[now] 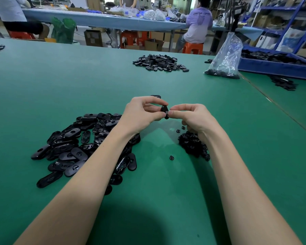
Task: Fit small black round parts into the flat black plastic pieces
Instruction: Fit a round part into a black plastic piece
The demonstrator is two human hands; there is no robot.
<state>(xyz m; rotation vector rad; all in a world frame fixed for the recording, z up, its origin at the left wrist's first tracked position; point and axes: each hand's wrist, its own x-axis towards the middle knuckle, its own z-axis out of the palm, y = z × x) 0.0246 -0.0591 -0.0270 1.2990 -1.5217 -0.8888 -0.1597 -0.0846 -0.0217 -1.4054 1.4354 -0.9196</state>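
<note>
Above a green matte table, I hold one flat black plastic piece between my two hands, raised off the surface and turned edge-on so it reads as a smooth, glossy oval. My left hand has its fingers curled around the piece, thumb and forefinger pinching its left side. My right hand meets it from the other side, fingertips pressed together against the piece's right edge; whether a small round part sits under them I cannot tell, since my fingers hide that spot. Beneath my left forearm lies a loose heap of flat pieces, elongated ovals with rounded ends, shiny, some showing a small hole or slot. Under my right wrist sits a smaller heap of round parts, tiny dark discs, and a single disc lies apart just in front of it. Further away, a second pile of black pieces rests near a crinkled clear plastic bag.
</note>
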